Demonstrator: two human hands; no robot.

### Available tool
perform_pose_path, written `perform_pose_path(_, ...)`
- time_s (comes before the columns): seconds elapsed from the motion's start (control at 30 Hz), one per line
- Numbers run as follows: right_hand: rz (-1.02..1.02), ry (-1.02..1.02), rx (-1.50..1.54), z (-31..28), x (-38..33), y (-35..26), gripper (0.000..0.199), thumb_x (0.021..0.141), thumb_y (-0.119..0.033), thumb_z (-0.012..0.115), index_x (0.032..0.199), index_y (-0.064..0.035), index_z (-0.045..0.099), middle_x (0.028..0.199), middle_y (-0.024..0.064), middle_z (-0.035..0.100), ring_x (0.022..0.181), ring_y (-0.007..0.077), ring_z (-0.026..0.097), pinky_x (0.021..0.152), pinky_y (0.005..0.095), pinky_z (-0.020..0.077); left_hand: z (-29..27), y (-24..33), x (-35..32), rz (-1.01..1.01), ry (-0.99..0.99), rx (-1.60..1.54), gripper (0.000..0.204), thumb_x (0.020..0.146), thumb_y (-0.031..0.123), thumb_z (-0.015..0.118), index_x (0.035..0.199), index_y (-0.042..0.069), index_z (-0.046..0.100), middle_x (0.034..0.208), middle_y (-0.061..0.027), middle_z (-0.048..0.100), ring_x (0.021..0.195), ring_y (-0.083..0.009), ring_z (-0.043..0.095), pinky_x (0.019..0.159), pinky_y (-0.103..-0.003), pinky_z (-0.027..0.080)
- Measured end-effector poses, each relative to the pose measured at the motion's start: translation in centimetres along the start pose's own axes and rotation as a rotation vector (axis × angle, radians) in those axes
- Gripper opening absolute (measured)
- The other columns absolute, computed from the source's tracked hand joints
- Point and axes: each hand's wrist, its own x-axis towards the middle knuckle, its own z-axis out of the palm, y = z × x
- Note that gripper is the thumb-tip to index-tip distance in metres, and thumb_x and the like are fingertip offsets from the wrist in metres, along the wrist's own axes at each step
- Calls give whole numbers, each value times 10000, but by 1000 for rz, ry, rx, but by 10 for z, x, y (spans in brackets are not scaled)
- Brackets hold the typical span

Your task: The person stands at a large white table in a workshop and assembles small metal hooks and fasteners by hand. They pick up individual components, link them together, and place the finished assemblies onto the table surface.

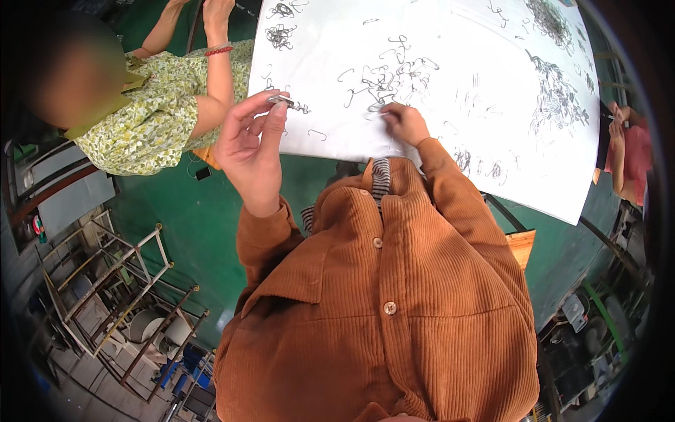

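My left hand [249,137] is raised over the near edge of the white table [450,162], pinching a small bunch of metal wire hooks [290,104] between thumb and fingers. My right hand [402,121] rests on the table with its fingers closed at the edge of a loose pile of wire hooks [394,74]; whether it grips one I cannot tell. Both arms wear orange corduroy sleeves.
More hook piles lie at the far left [281,34] and far right [555,98] of the table. A person in a floral dress [158,116] sits at the left, another person's hands [619,119] work at the right edge. Metal frames [119,288] stand on the green floor at lower left.
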Motion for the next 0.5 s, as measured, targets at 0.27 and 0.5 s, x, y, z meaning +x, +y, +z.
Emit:
perform_pose_path(0.27, 148, 304, 54, -34, -11, 22, 89, 804, -109, 647, 852, -40, 679, 757, 89, 679, 668, 192, 643, 660, 308, 515, -5, -12, -12, 4, -3, 14, 174, 856, -38, 622, 1027, -48, 590, 967, -133, 655, 880, -157, 628, 711, -254, 519)
perform_pose_path(0.5, 309, 447, 72, -57, -32, 42, 115, 789, -114, 665, 864, -34, 701, 793, 107, 691, 666, 197, 634, 649, 308, 510, -17, -11, -18, 16, 9, -33, 179, 843, -55, 629, 1019, -48, 596, 958, -122, 659, 867, -128, 619, 716, -235, 514)
